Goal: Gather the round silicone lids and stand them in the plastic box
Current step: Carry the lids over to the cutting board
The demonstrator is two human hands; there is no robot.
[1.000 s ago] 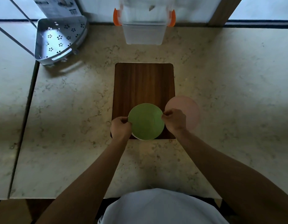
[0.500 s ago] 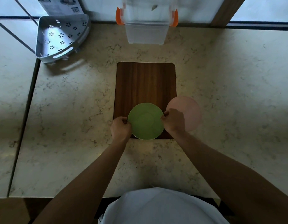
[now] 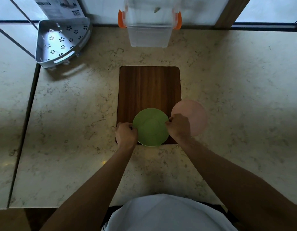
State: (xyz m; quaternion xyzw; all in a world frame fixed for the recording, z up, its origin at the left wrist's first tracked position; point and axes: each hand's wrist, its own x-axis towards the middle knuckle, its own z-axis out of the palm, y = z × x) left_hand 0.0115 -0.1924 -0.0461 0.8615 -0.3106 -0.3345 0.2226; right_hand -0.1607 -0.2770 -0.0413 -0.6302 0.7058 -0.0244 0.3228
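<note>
Two hands pinch opposite edges of a green silicone lid (image 3: 151, 126), which lies over the near end of a dark wooden cutting board (image 3: 149, 87) and overhangs its near edge slightly. A paler rim shows just under the green lid's near edge; what it belongs to cannot be told. The left hand (image 3: 126, 135) grips the lid's left edge with curled fingers, and the right hand (image 3: 179, 126) grips its right edge the same way. A pink silicone lid (image 3: 193, 114) lies flat on the marble counter (image 3: 236, 97), just right of the board's near right corner, its left part hidden behind the right hand. The clear plastic box (image 3: 149, 33) with orange latches stands at the far edge of the counter, in line with the board and well apart from both lids; nothing can be made out inside it. A grey perforated corner shelf basket (image 3: 61, 42) sits at the far left, with a printed carton (image 3: 59, 7) leaning behind it. A light shirt (image 3: 167, 214) fills the near edge of the view.
</note>
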